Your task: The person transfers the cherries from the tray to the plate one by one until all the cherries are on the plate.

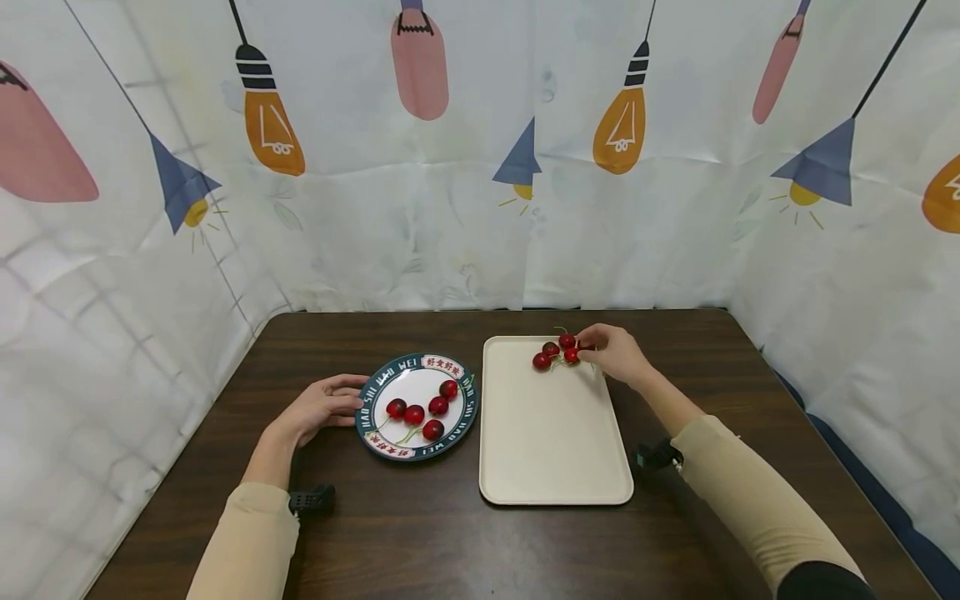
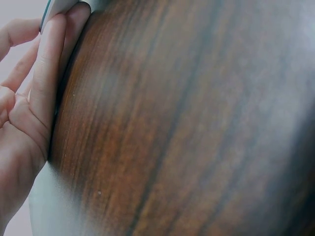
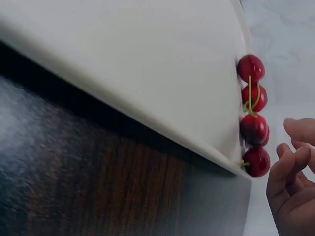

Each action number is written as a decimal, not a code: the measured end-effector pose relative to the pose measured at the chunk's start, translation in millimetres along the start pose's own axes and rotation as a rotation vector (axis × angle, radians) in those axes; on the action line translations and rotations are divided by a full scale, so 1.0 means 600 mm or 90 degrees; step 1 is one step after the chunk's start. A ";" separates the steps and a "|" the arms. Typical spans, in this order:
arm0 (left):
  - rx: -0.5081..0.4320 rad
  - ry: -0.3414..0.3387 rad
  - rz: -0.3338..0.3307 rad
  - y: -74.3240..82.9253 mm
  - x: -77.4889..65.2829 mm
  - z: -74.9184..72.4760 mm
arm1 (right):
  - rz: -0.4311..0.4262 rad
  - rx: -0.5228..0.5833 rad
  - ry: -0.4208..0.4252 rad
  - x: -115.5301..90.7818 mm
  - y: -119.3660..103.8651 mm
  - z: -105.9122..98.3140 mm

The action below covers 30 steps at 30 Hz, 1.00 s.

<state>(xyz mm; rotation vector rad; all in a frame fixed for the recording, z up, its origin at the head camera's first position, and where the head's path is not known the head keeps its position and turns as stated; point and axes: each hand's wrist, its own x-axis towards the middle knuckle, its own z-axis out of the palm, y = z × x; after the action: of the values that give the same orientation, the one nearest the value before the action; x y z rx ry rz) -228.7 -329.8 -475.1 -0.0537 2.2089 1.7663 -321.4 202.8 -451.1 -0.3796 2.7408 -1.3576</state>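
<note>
r hand [image 1: 617, 354], fingers bent w/ nothing gripped, was just r of nearest cherry [image 3: 256, 162] by tray [image 1: 555, 433] corner; l hand [image 1: 324, 404] pinched plate [image 1: 365, 417] rim.

Dark wood-grain table [image 1: 390, 533]; lamp-printed white fabric [image 1: 450, 233] behind.

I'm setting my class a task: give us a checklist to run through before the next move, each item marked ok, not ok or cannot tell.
1. Cherries on plate: ok, five cherries lie on the plate.
2. Left hand at plate: ok, touching the left rim.
3. Right hand positioned: ok, beside the tray cherries near the tray's far right corner.
4. Cherry gripped: not ok, the right wrist view shows a gap.
5. Left hand's pressure: cannot tell.
</note>
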 end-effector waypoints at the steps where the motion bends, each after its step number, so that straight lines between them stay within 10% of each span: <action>1: 0.001 0.000 0.000 0.000 0.000 0.000 | -0.002 -0.002 0.010 0.002 0.002 -0.001; 30: 0.003 0.002 0.000 -0.002 0.000 0.001 | 0.068 -0.018 0.005 0.017 0.030 0.003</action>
<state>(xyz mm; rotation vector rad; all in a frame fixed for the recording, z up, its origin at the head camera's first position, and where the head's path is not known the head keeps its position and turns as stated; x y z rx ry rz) -228.5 -329.7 -476.6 -0.0555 2.2152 1.7615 -334.1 209.4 -465.6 -0.2256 2.7453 -1.2976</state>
